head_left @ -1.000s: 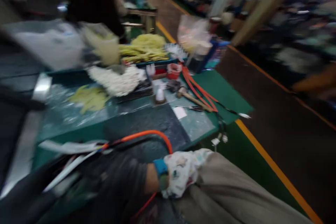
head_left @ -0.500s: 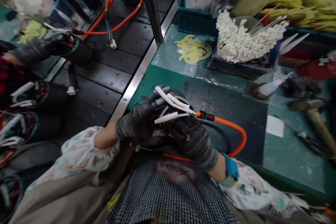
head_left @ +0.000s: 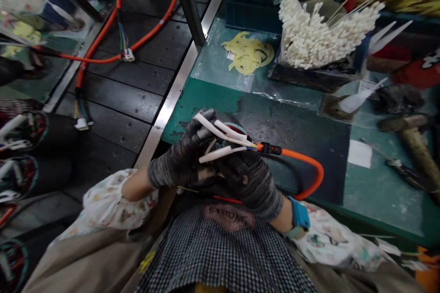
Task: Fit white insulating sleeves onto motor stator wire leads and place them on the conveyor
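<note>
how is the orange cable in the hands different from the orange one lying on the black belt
The held cable is gripped by the left hand and right hand over the green table; the belt cable lies on the black belt. The held cable ends in white sleeves; the belt cable in bare coloured wires and a white plug. The held cable loops tightly; the belt cable runs long. Both have orange jackets.

Likely cable-assembly factory — orange harness cables (head_left: 302,157), white tie heap (head_left: 319,32), green workbench (head_left: 378,192).
</note>
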`<state>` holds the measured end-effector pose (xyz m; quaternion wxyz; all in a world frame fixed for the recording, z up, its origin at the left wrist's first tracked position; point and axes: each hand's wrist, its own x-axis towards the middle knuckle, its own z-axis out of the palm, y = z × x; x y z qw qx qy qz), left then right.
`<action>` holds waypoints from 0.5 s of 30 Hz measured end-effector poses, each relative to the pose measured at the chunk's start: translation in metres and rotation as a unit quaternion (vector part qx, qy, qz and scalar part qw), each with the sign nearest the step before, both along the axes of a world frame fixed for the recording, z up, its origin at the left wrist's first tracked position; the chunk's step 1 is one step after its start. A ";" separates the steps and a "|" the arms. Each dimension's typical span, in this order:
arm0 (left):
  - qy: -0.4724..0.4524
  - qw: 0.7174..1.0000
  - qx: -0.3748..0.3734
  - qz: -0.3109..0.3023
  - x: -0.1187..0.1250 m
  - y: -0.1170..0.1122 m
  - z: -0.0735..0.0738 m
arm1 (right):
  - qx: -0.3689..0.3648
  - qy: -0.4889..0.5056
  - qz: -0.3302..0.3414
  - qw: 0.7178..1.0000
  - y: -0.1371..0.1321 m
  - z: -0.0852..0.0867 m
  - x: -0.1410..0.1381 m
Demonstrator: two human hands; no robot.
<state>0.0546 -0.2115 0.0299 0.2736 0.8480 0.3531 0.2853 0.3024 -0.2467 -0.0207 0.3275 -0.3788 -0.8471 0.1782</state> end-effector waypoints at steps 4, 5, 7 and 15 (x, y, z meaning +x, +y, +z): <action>-0.017 0.999 -0.015 0.040 0.005 -0.008 -0.002 | 0.007 -0.013 0.019 1.000 0.000 0.006 0.001; -0.022 0.998 -0.010 0.049 0.006 -0.009 -0.005 | 0.034 -0.013 0.032 0.999 0.002 0.010 0.003; -0.026 0.998 -0.002 0.059 0.007 -0.010 -0.009 | 0.097 -0.013 0.062 0.993 0.005 0.021 0.009; -0.017 0.997 0.055 0.058 0.023 -0.007 -0.012 | 0.182 -0.077 -0.073 0.978 0.007 0.044 0.031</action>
